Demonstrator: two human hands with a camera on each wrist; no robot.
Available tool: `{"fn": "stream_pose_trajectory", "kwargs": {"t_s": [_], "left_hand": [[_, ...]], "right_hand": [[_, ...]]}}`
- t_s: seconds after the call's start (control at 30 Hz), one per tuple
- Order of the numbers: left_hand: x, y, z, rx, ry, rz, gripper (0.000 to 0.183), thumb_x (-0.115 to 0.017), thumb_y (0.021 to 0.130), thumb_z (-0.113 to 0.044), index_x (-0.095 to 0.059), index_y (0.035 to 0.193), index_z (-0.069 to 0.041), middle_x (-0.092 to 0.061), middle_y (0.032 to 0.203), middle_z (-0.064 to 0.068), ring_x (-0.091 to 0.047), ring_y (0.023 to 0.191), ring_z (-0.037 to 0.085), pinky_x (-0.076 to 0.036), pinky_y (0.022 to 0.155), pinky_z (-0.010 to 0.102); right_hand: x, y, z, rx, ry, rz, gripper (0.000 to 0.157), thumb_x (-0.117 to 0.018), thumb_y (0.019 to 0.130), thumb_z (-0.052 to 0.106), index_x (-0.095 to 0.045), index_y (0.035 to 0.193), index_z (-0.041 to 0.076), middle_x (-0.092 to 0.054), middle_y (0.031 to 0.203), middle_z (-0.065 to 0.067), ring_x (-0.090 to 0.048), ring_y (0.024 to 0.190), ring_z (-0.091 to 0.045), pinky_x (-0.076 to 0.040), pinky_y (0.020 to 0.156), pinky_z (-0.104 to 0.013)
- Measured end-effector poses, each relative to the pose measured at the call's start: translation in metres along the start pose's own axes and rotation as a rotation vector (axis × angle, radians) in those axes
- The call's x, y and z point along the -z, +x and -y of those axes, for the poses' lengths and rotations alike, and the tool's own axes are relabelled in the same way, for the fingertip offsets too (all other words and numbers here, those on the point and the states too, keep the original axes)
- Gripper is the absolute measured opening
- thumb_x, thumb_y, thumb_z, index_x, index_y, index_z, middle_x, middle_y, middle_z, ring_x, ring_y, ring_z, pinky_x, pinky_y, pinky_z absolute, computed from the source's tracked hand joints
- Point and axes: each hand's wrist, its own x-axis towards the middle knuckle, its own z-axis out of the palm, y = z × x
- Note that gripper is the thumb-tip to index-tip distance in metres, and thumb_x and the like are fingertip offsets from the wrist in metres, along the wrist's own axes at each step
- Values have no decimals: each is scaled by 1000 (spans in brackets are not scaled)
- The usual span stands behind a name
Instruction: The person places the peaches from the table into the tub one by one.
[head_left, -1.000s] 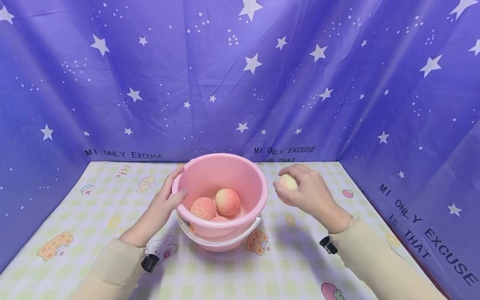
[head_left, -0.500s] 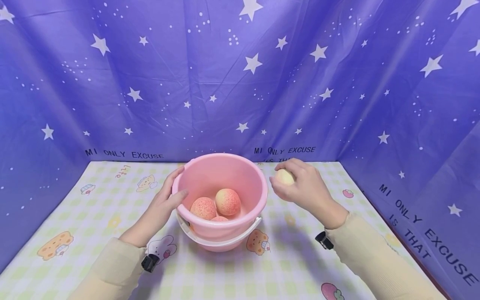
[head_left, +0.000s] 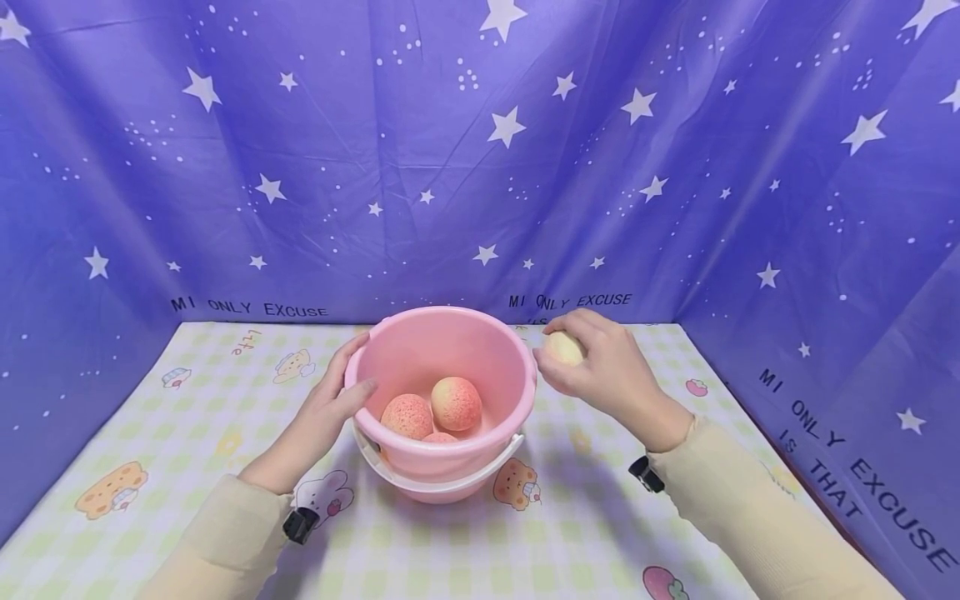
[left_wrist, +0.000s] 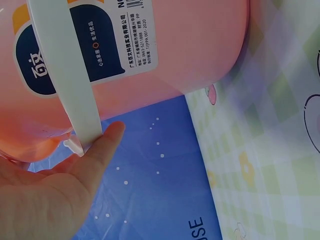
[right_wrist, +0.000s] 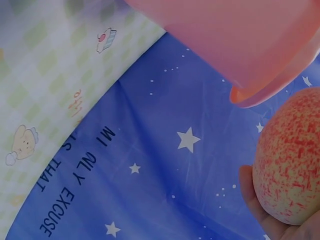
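Observation:
A pink bucket stands upright in the middle of the head view, its white handle hanging down at the near side. My left hand holds the bucket's left rim, thumb over the edge. Inside lie three peaches, red and yellow: a speckled peach, a smoother peach, and a third peach partly hidden by the near rim. Just outside the right rim, my right hand grips another peach. The right wrist view shows red speckles on that held peach.
A checked cloth with cartoon prints covers the table. Purple-blue star curtains close off the back and both sides. A printed label is on the bucket's side in the left wrist view.
My right hand has moved left and slightly up with the peach, closer to the bucket's right rim. The left hand and the bucket stay in place.

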Motion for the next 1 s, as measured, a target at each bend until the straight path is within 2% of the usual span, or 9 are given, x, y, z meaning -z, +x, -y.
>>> {"fn": "stream_pose_trajectory", "kwargs": {"t_s": [0.37, 0.63, 1.0], "left_hand": [[-1, 0, -1, -2, -4, 9, 61, -47, 94, -36, -18, 147, -30, -21, 153, 4, -19, 139, 30, -16, 108, 60], [0, 0, 0, 3, -10, 5, 61, -48, 94, -36, -18, 147, -32, -21, 153, 3, -19, 139, 28, -16, 108, 59], [-1, -1, -2, 1, -21, 8, 61, -48, 94, -35, -19, 147, -30, -22, 152, 6, -22, 138, 30, -17, 108, 59]], "right_hand": [[-2, 9, 11, 26, 20, -17, 21, -68, 75, 34, -67, 90, 19, -63, 85, 8, -54, 70, -11, -44, 56, -27], [-4, 13, 21, 32, 31, 11, 20, -67, 73, 33, -67, 90, 21, -62, 84, 11, -53, 68, -11, -44, 56, -27], [-9, 19, 31, 100, 4, 25, 22, -66, 73, 35, -67, 89, 20, -62, 85, 8, -54, 69, -11, -43, 57, -26]]}}
